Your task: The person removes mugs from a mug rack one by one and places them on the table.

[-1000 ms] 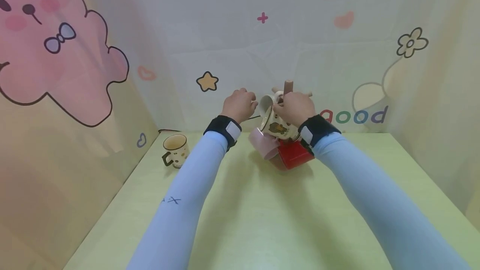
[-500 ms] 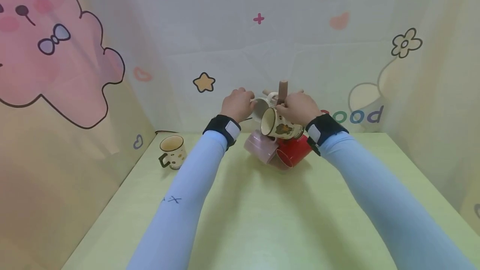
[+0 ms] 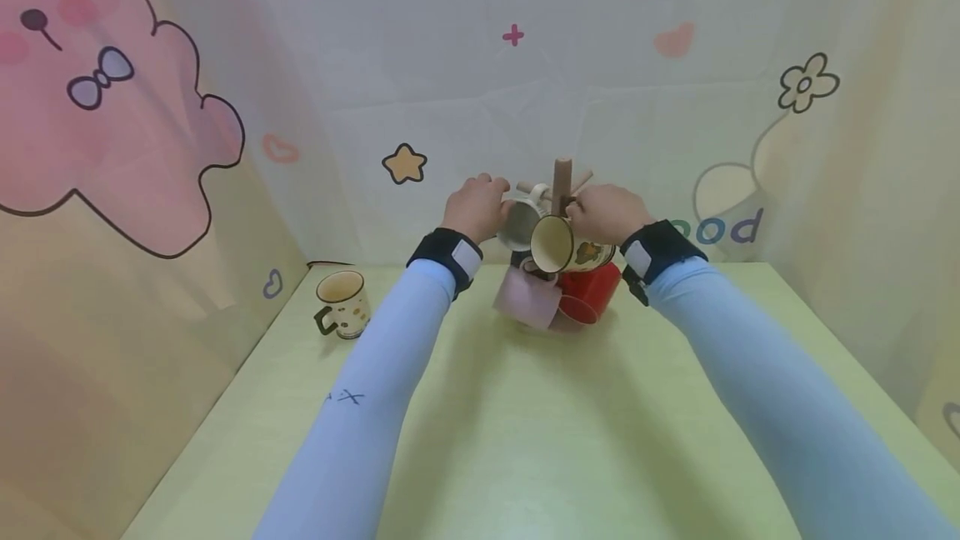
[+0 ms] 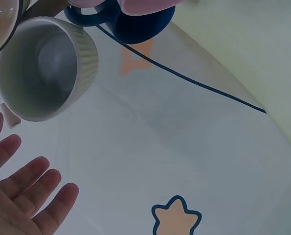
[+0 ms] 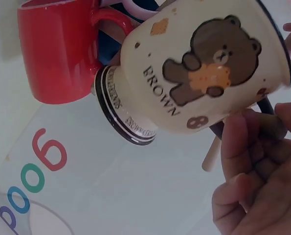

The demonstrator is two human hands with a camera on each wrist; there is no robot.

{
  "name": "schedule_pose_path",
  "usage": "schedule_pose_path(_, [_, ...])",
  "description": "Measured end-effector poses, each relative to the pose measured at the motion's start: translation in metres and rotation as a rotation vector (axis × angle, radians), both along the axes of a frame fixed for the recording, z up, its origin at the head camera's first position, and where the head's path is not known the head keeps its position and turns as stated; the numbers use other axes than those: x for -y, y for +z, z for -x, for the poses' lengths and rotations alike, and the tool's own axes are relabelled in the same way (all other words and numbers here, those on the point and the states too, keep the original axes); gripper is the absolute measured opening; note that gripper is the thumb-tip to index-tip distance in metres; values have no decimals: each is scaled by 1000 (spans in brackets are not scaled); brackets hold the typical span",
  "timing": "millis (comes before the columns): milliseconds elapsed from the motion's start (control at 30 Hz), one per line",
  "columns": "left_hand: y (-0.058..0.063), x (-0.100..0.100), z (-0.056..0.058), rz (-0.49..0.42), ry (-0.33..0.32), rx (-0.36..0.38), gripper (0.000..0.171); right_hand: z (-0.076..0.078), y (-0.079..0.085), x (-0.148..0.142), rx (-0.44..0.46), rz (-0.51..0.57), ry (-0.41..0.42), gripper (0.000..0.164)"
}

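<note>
My right hand (image 3: 609, 213) pinches the dark handle of a cream mug (image 5: 157, 63) printed with a brown bear. The mug lies sideways beside the upright post of a wooden mug rack (image 3: 562, 177), its mouth towards me in the head view. My left hand (image 3: 476, 208) is just left of a white ribbed mug (image 4: 89, 56) on the rack; its fingers (image 4: 57, 205) are spread and hold nothing. Lower on the rack hang a pink mug (image 3: 527, 300) and a red mug (image 3: 600, 283). A dark blue mug (image 4: 140, 27) shows behind them in the left wrist view.
Another cream mug (image 3: 348, 311) with a dark handle stands upright at the table's back left. A printed cloth (image 3: 450, 65) rises right behind the rack. The pale table (image 3: 517, 440) stretches between my sleeves and the rack.
My right hand has moved slightly right with the bear mug, whose mouth now faces me more. The rack's pegs and the pink and red mugs have turned. My left hand stays almost in place.
</note>
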State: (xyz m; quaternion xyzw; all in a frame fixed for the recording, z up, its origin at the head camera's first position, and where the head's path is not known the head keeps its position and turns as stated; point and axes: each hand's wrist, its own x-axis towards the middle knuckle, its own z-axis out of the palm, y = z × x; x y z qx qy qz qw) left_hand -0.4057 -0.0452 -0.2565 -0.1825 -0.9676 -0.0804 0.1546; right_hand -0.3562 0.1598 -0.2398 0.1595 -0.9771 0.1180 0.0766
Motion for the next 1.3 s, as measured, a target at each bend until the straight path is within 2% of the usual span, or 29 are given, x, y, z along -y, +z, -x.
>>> schedule_pose_path(167, [0, -1, 1, -13, -8, 2, 41, 2, 1, -3, 11, -10, -31, 33])
schedule_pose_path(400, [3, -3, -2, -10, -7, 5, 43, 5, 0, -10, 14, -18, 1, 34])
schedule_pose_path(633, [3, -8, -3, 20, -28, -3, 41, 6, 0, -17, 15, 24, 16, 31])
schedule_pose_path(967, [6, -10, -8, -5, -75, -12, 35, 10, -3, -29, 15, 98, 9, 31])
schedule_pose_path(1167, [3, -8, -9, 6, -76, -4, 37, 6, -7, -32, 2, 125, 14, 33])
schedule_pose_path(1300, [2, -3, -9, 9, -61, 6, 39, 4, -15, -37, -16, 170, 0, 39])
